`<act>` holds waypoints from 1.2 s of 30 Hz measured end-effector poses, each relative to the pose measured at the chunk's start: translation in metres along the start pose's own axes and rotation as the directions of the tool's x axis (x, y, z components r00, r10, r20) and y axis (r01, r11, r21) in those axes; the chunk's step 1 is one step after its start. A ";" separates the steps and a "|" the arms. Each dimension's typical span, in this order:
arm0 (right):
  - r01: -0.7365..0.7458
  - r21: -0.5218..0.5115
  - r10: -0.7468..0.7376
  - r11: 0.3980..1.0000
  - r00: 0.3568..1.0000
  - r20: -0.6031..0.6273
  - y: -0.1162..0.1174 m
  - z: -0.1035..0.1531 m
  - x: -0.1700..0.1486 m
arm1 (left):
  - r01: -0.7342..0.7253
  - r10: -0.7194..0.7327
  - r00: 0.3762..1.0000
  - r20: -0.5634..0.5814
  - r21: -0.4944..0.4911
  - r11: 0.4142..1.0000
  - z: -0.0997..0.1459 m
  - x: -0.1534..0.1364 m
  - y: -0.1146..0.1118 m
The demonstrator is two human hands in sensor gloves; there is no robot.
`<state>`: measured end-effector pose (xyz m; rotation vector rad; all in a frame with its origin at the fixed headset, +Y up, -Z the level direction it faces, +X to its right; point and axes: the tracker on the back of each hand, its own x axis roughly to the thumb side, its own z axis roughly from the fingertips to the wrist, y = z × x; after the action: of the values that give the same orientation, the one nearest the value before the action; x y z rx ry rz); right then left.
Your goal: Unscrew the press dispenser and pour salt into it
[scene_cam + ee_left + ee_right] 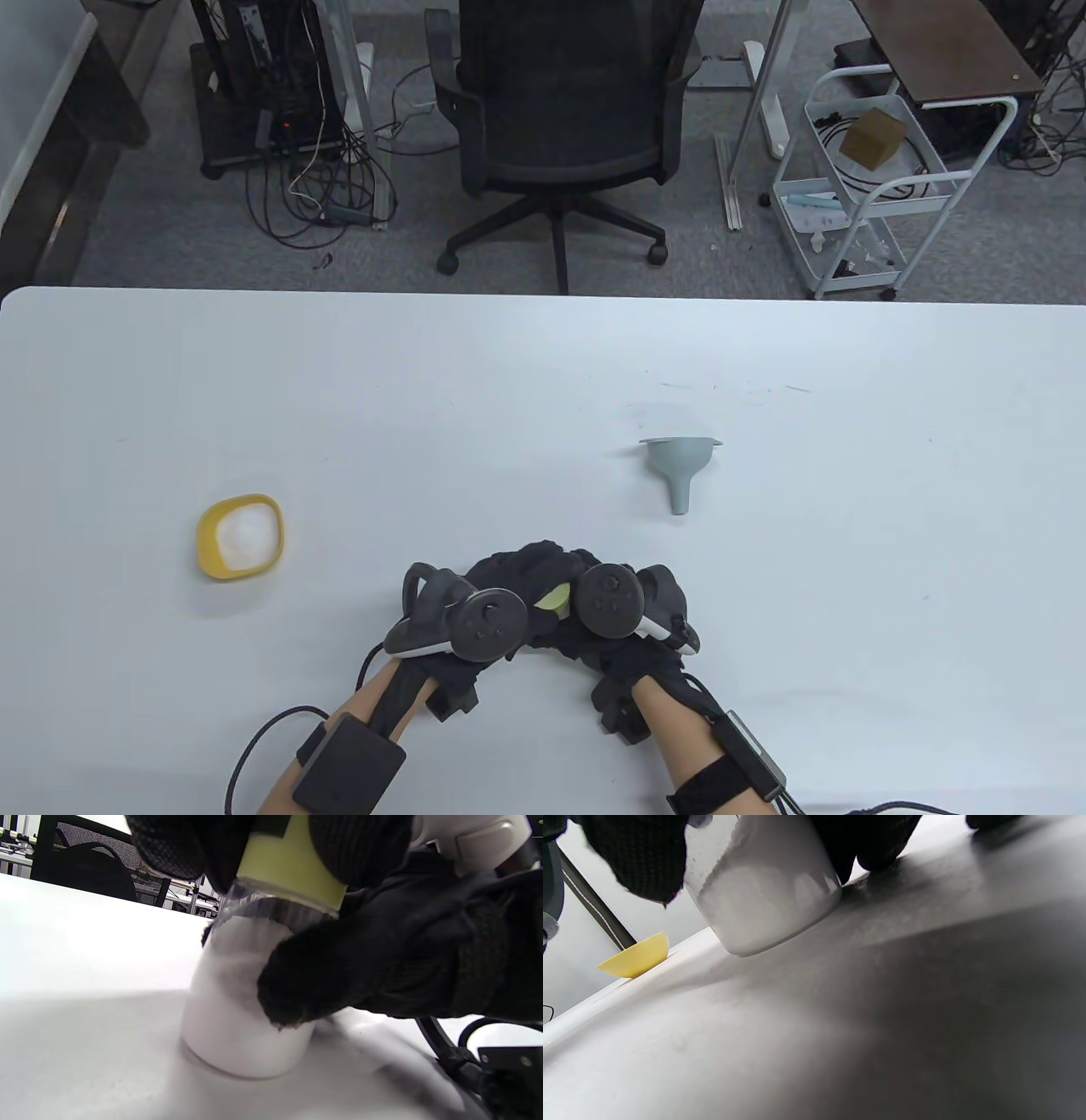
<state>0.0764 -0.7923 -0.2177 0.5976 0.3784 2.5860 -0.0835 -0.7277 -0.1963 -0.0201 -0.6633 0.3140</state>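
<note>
In the table view, both gloved hands meet near the front edge of the white tabletop [543,382]. The left hand [475,611] and the right hand [619,607] close around a dispenser [553,599], of which only a sliver of yellow-green cap shows between them. A yellow bowl [240,536] holding white salt [246,533] sits well to the left. A grey funnel [680,465] lies on its side, farther back and to the right.

In the left wrist view, the dispenser stands on the tabletop: a clear jar [242,1005] largely filled with white powder, topped by a yellow-green cap [292,868]. Gloved fingers [331,980] curl round the jar's side, and other gloved fingers grip the cap from above.

In the right wrist view, the jar's base [768,908] appears tilted, with dark fingers [640,857] wrapped on either side of it. The yellow bowl is visible beyond it, at the left.
</note>
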 end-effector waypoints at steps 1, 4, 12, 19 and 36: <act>0.000 0.001 0.000 1.000 1.000 0.000 0.000 0.000 0.000 | 0.003 -0.003 1.000 -0.001 0.005 1.000 0.000 0.000 0.000; -0.001 0.002 0.001 1.000 1.000 0.000 0.000 0.000 0.000 | 0.004 -0.004 1.000 -0.004 0.017 1.000 0.001 0.000 0.000; -0.001 0.001 0.001 1.000 1.000 0.000 -0.001 0.001 -0.001 | -0.006 0.007 1.000 -0.012 0.039 0.999 0.001 0.001 -0.001; -0.003 0.002 0.003 1.000 1.000 -0.003 -0.001 0.001 -0.001 | 0.038 -0.033 0.998 -0.050 0.112 0.993 0.003 0.004 -0.004; -0.002 0.003 0.002 1.000 1.000 -0.003 0.000 0.001 -0.001 | -0.384 0.385 0.923 0.003 -0.077 0.920 0.001 -0.015 0.008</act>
<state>0.0776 -0.7923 -0.2168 0.5949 0.3836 2.5887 -0.0972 -0.7250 -0.2059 -0.2231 -0.6871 0.6697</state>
